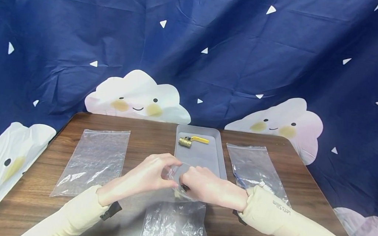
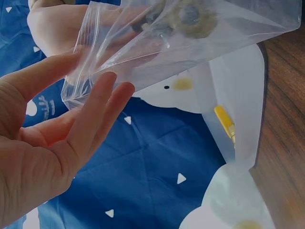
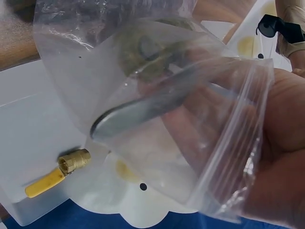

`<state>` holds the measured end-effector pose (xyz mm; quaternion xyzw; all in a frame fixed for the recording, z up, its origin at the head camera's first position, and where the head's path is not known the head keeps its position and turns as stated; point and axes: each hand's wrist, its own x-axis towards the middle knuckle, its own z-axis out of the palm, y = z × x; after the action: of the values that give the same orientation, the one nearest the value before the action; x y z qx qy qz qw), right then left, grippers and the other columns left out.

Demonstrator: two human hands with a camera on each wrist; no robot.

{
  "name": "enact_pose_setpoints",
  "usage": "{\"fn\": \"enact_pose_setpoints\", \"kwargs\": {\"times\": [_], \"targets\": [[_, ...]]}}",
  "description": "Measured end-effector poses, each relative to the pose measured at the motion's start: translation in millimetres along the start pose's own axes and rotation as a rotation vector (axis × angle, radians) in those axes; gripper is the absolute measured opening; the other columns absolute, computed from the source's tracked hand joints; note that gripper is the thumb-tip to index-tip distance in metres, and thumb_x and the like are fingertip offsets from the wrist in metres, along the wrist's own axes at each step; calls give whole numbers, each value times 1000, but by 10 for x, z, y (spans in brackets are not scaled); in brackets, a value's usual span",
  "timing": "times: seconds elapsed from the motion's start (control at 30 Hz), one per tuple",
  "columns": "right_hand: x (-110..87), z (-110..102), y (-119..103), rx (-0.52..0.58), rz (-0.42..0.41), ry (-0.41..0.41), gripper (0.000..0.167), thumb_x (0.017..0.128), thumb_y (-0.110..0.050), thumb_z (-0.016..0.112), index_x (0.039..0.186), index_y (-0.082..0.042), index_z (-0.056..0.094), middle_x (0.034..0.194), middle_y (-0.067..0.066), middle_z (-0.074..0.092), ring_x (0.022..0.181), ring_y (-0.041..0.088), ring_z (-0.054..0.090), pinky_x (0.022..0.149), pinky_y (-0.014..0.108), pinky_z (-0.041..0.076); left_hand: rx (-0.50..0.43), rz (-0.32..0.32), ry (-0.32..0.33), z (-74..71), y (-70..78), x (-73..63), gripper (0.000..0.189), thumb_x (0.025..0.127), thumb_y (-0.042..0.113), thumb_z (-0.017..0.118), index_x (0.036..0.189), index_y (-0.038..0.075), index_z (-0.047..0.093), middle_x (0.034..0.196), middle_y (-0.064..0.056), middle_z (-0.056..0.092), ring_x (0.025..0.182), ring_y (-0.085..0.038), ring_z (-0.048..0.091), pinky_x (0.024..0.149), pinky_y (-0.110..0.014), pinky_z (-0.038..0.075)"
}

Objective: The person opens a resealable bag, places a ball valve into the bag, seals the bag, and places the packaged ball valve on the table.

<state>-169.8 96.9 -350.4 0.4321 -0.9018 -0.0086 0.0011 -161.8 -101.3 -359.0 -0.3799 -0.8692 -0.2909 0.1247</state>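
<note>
Lower ctr of frame: your L hand, loosely spread, touches bag; your R hand, w/in it, grips valve.

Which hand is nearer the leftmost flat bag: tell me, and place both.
Left. The left hand is just to the right of the leftmost flat bag; the right hand is farther right, past the left hand.

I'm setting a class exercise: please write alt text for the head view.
A person's left hand and right hand work at a clear bag near a grey tray holding a yellow-handled brass valve. Other clear bags flank the tray on a wooden table.
</note>
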Motion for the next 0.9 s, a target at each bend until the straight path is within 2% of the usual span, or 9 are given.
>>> {"fn": "enact_pose_setpoints", "kwargs": {"times": [0.23, 0.5, 0.6, 0.67, 0.77, 0.9], "targets": [[-32, -9, -6, 26, -17, 9, 20, 81, -2, 70, 68, -16, 65, 58, -8, 59, 52, 3, 40, 46, 18, 38, -6, 14, -41, 59, 4, -2, 42, 75, 15, 83, 112, 1, 69, 103, -8, 74, 79, -11, 65, 71, -17, 53], [-181, -250, 18, 65, -78, 77, 16, 76, -1, 74, 75, -16, 66, 64, -8, 64, 58, 0, 52, 53, 14, 42, -17, 38, -55, 71, 5, 0, 39, 76, 13, 82, 111, 3, 69, 104, -6, 74, 78, -10, 67, 72, -17, 55], [-249, -336, 44, 72, -82, 117, 16, 77, -5, 76, 75, -17, 65, 63, -10, 61, 57, -2, 50, 53, 13, 40, -16, 38, -57, 73, 2, 1, 40, 75, 13, 83, 111, 4, 69, 105, -6, 74, 78, -10, 68, 72, -18, 55], [-295, -383, 69, 70, -68, 154, 16, 78, -7, 77, 75, -17, 65, 61, -11, 59, 57, -3, 48, 52, 13, 39, -16, 35, -59, 73, -1, 2, 40, 75, 13, 83, 112, 4, 69, 105, -7, 74, 78, -11, 68, 72, -18, 55], [-372, -433, 128, 57, -22, 204, 15, 78, -13, 80, 78, -18, 66, 65, -12, 62, 59, -3, 53, 53, 15, 43, -13, 37, -60, 74, -3, 3, 41, 76, 13, 82, 113, 4, 69, 106, -7, 74, 79, -11, 68, 73, -17, 55], [-495, -445, 219, 87, 76, 166, 25, 75, -29, 85, 84, -18, 64, 77, -9, 69, 64, -1, 61, 54, 19, 47, -11, 39, -60, 75, -4, 4, 42, 76, 13, 82, 114, 4, 69, 108, -6, 74, 78, -9, 67, 72, -17, 55]]}}
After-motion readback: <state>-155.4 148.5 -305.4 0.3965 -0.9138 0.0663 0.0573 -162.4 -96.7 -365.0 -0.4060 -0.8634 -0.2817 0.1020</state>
